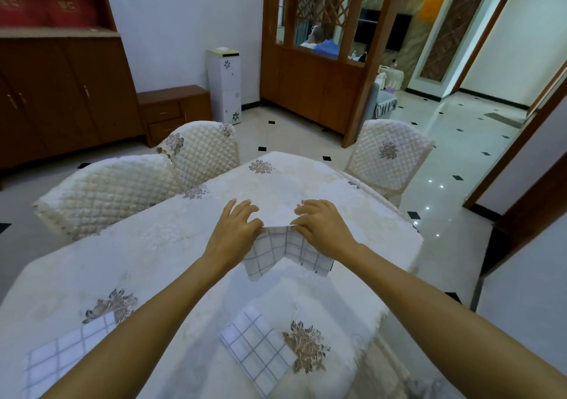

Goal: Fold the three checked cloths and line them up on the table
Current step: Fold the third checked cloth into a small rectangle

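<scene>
We reach both arms out over the table (159,245), which is covered with a pale quilted tablecloth with flower patches. Our left hand (234,230) and right hand (319,226) sit side by side, close together but not touching, palms down and fingers curled. Between them they pinch the upper edge of one checked cloth (285,253). The left thumb and fingers grip its left upper corner, and the right hand grips its right upper corner. The cloth hangs down from our hands toward us, with two pointed flaps below the wrists and a notch between them. We cannot tell whether its lower points touch the tablecloth.

A second checked cloth (257,349) lies nearer to us, below the held one and between our forearms. It is folded into a narrow rectangle set at a slant, just beside a flower patch (306,346) on its right.

A third checked cloth (64,352) lies at the near left of the table, partly hidden under our left forearm, so we cannot tell its full shape. Its upper corner touches another flower patch (112,305).

Both of these cloths lie well apart from our hands. Three quilted chairs (202,150) stand around the far side of the table.
</scene>
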